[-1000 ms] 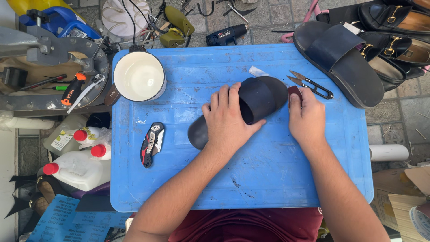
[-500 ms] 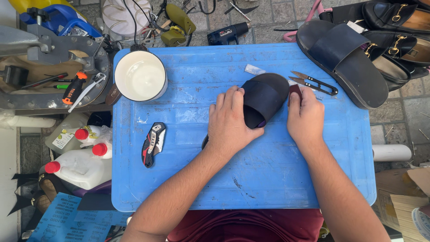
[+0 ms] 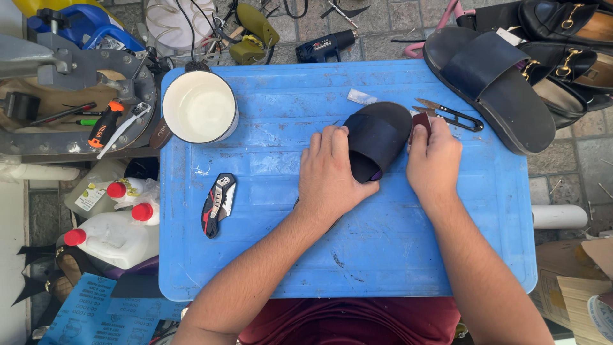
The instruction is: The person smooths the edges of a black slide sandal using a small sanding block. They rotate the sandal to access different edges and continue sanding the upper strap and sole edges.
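Black slide sandal (image 3: pixel 377 137) — my left hand (image 3: pixel 329 172) clamps it steady on blue tabletop (image 3: pixel 383 255); right hand (image 3: pixel 434 160) pinches a small dark red block (image 3: pixel 421 120) against its edge.

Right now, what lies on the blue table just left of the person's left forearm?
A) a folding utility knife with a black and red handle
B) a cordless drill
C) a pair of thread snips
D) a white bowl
A: the folding utility knife lies on the blue table beside the left forearm, while the left hand rests on the black slide sandal.
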